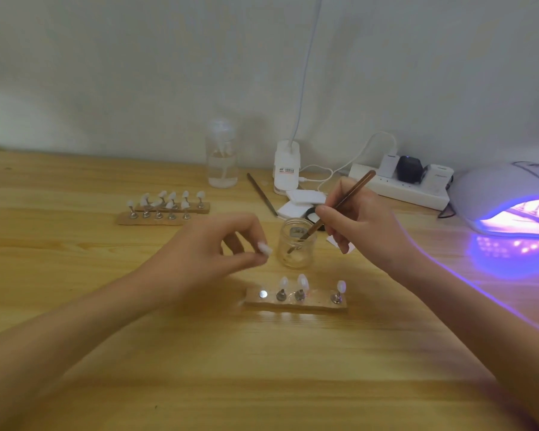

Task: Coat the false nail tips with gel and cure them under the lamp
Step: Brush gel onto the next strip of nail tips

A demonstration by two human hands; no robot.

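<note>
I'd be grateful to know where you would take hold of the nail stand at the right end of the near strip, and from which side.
I would pinch its metal stem, just under the nail tip, coming from the right. The stem is bare, nothing stands on that side of the strip, and the tip's face probably should stay untouched.

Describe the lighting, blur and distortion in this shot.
Head view: the lit curing lamp casts a violet glow on the table at right and rims the right forearm. Head view again: the left hand and its pinched nail tip look motion-blurred; the right hand, brush and jar are sharper. Same head view: wide-angle stretch swells both forearms toward the lower corners.
</note>
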